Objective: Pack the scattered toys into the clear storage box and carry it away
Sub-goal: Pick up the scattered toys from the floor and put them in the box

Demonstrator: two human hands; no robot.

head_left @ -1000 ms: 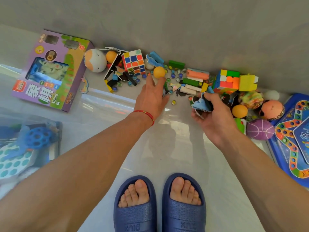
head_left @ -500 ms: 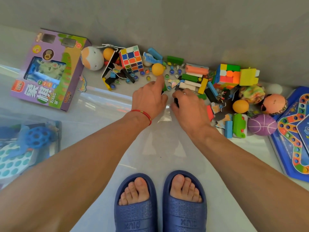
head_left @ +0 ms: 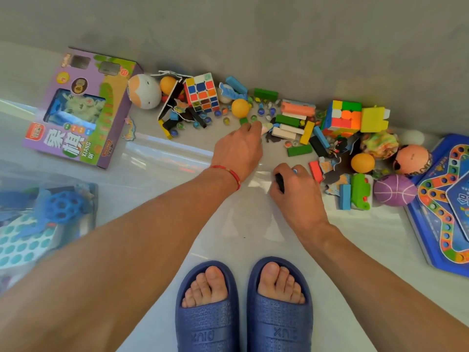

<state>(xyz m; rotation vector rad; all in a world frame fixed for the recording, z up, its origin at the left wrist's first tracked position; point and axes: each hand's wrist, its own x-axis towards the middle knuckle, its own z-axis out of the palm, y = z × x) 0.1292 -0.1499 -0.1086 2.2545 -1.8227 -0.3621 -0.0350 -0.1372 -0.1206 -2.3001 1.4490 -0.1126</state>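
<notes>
Down at floor level, we reach into the toy pile along the wall. Our left hand (head_left: 239, 151) lies palm-down, fingers curled onto small pieces just below the orange ball (head_left: 240, 108); whether it grips anything we cannot tell. Our right hand (head_left: 298, 191) is closed around a small black piece (head_left: 279, 181), just left of the red block (head_left: 315, 170). Marbles and wooden blocks (head_left: 291, 123) lie scattered between two puzzle cubes. At far left sits the clear storage box (head_left: 76, 179), a blue holed ball (head_left: 62, 205) inside.
</notes>
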